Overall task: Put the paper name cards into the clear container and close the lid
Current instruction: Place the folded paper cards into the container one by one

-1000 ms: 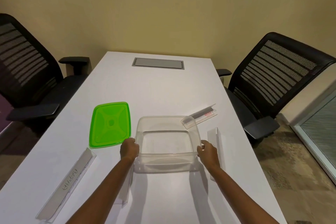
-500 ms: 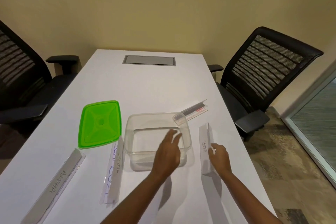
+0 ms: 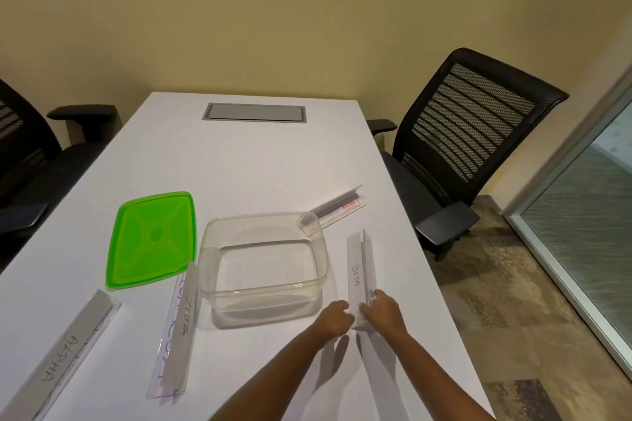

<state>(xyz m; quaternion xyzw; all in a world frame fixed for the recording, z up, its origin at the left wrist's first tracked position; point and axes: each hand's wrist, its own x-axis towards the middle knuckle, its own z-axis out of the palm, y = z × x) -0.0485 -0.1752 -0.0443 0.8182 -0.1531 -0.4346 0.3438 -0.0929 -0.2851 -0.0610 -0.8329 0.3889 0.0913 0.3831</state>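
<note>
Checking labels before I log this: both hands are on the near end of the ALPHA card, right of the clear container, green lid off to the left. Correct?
Not quite. The head view shows the left hand and right hand on the near end of the BETA card, not ALPHA. It does lie right of the clear container, with the green lid off to the left. The ALPHA card lies untouched at far left.

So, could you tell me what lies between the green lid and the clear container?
In the head view, the ZEBRA card's far end sits between green lid and clear container.
</note>
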